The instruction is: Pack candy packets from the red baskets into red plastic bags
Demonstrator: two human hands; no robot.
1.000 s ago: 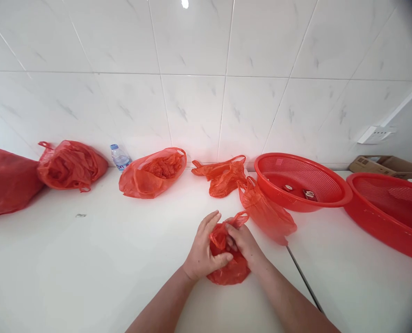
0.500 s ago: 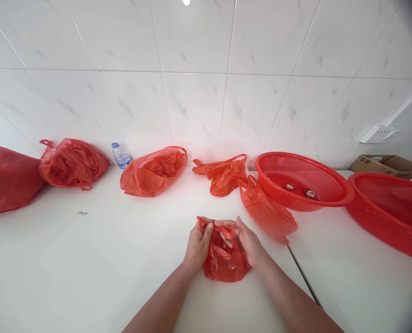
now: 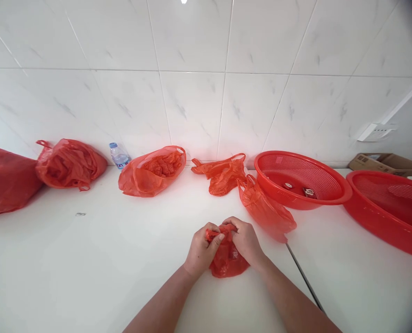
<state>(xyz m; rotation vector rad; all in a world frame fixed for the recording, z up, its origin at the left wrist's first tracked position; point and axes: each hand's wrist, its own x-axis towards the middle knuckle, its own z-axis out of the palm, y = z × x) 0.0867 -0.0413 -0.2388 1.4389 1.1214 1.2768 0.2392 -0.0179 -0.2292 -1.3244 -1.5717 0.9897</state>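
A small red plastic bag [image 3: 229, 264] rests on the white table, its top gathered between my two hands. My left hand [image 3: 202, 247] pinches the bag's top edge at the left, thumb pressed over it. On the other side, my right hand [image 3: 246, 240] has its fingers curled over the bunched opening. A small pale marking shows through the thin plastic; what lies inside cannot be made out. Just beyond my right hand lies another red plastic bag [image 3: 266, 212], and behind it a crumpled red bag [image 3: 223, 175].
Along the tiled wall stand an open red bag [image 3: 140, 180], a water bottle [image 3: 119, 156] and two fuller red bags [image 3: 70, 166]. To the right are a red basket [image 3: 306, 201] with small packets, a second red basket [image 3: 383, 217] and a cardboard box [image 3: 383, 164].
My right hand has turned from spread fingers inside the bag's mouth to curled over its top. Both hands are bunching the opening together, and the bag looks narrower.
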